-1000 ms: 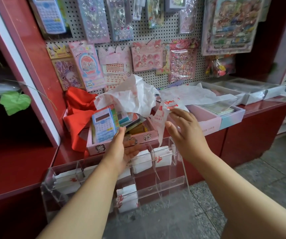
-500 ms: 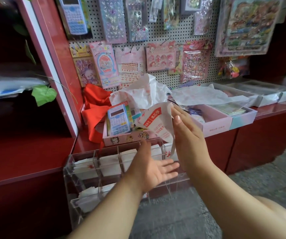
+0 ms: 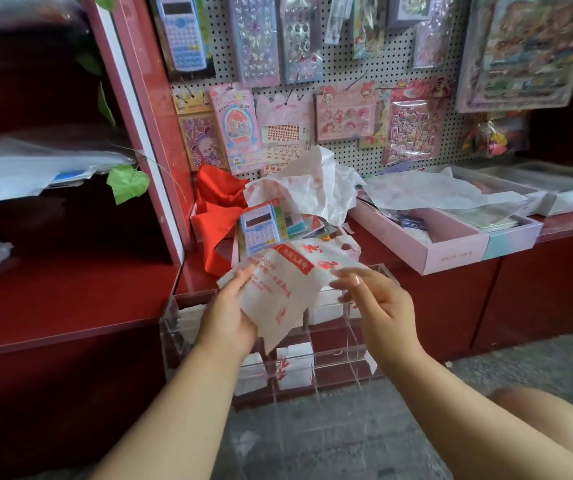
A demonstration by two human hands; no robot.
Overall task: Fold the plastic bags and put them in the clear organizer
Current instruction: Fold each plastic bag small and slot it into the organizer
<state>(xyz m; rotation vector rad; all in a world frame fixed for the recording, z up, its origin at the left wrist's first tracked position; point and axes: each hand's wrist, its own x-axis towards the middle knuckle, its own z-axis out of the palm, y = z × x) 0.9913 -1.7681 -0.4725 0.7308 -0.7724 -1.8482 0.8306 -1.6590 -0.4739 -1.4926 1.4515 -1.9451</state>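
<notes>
1. Red bench (image 3: 70, 306) stands left of the clear organizer (image 3: 330, 344).
2. Left hand (image 3: 229, 320) grips the white plastic bag (image 3: 278, 289) above the organizer.
3. Right hand (image 3: 378, 306), fingers loosely spread, touches the bag's right edge.
4. Folded bags (image 3: 293, 372) sit inside the organizer's compartments.

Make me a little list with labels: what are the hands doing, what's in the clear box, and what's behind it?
left hand: holds the bag's left edge
right hand: fingers loosely spread at the bag's right edge; grip unclear
bag: white with red print, unfolded, held over the organizer
organizer: clear, with folded bags in several slots
behind: pink box, calculator, crumpled bags, red cloth
</notes>
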